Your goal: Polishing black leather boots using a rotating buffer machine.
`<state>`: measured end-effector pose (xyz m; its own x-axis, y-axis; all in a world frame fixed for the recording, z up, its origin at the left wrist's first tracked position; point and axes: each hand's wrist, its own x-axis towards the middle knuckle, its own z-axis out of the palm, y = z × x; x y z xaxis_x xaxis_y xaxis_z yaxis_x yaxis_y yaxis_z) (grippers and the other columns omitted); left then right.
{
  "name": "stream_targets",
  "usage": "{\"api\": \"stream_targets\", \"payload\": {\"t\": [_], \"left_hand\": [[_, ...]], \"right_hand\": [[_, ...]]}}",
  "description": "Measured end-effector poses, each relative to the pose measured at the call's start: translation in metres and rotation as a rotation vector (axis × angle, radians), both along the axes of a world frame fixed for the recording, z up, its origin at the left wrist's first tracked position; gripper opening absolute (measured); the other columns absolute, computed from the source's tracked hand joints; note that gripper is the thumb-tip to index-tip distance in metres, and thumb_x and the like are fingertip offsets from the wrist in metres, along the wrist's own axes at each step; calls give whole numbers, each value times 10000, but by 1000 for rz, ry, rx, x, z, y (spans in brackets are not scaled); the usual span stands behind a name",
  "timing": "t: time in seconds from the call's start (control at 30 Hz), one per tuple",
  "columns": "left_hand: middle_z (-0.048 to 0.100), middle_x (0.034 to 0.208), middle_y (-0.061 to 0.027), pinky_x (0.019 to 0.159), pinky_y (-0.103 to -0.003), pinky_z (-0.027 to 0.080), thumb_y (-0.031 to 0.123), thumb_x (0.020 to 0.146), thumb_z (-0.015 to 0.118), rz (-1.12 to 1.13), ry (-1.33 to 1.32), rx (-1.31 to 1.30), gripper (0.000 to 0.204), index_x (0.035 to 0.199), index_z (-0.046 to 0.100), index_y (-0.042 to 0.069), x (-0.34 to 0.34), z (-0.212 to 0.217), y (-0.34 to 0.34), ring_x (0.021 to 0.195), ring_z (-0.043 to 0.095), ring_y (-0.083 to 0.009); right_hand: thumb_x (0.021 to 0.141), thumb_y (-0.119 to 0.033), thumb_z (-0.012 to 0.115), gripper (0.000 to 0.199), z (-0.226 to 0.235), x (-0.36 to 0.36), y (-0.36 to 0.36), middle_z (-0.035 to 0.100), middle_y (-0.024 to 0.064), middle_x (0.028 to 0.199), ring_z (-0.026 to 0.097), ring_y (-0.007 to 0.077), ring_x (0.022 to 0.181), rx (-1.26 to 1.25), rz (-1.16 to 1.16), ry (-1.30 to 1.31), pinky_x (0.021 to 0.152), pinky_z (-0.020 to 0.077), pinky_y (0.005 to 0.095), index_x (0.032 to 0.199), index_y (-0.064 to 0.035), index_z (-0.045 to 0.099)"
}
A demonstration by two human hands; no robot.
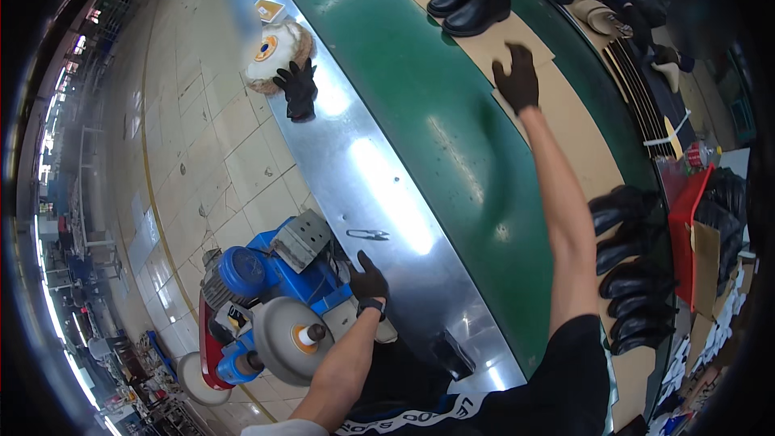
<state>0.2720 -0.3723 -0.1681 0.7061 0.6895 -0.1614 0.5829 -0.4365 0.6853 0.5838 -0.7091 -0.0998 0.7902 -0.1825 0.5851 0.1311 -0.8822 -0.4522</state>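
Note:
My right hand (519,79), in a dark glove, reaches out over the brown cardboard strip (557,125) with fingers and thumb apart and nothing in it. Just beyond it, a pair of black ankle boots (476,2) stands upright on the cardboard; the hand is apart from them. My left hand (370,278), also gloved and with a dark band at the wrist, is at the near edge of the shiny metal ledge (379,169), beside a blue machine (274,274) with grey wheels. Its visible fingers stretch out and hold nothing I can see.
Small snips (367,235) and a dark flat object (454,355) lie on the ledge. Farther along are a black glove (299,90) and a fluffy round wheel (278,52). Several black shoes (634,274) line the right side of the green belt (452,145). Another person (646,0) sits across.

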Motion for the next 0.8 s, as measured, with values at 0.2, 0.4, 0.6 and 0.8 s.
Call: {"api": "stream_targets", "payload": {"t": [0.2,0.4,0.6,0.8], "left_hand": [[605,889,-273,692,-468,451,471,877,418,43,48,114,540,994,572,-34,-9,4,2,838,567,-437],[621,817,-241,645,-491,453,470,875,418,27,158,133,513,1007,570,-1,-5,0,-13,766,582,-432],[623,814,-232,629,-484,454,469,872,426,33,113,108,493,992,574,15,-1,5,-4,756,585,-422],[611,792,-257,627,-512,442,527,859,390,58,309,116,554,964,589,20,-5,-2,3,749,569,-449]], "right_hand": [[717,-291,571,546,23,156,0,400,173,1273,520,389,1028,-23,-101,69,865,446,432,1193,-66,425],[737,-289,585,484,-7,217,-53,477,231,1172,538,384,1009,-207,-270,283,889,443,417,1096,4,442],[790,-232,573,246,31,141,-22,600,199,896,581,355,888,-35,-145,167,756,467,423,905,-16,554],[803,-242,608,218,57,1,19,583,182,804,579,361,770,77,112,70,636,451,416,857,-42,539]]}}
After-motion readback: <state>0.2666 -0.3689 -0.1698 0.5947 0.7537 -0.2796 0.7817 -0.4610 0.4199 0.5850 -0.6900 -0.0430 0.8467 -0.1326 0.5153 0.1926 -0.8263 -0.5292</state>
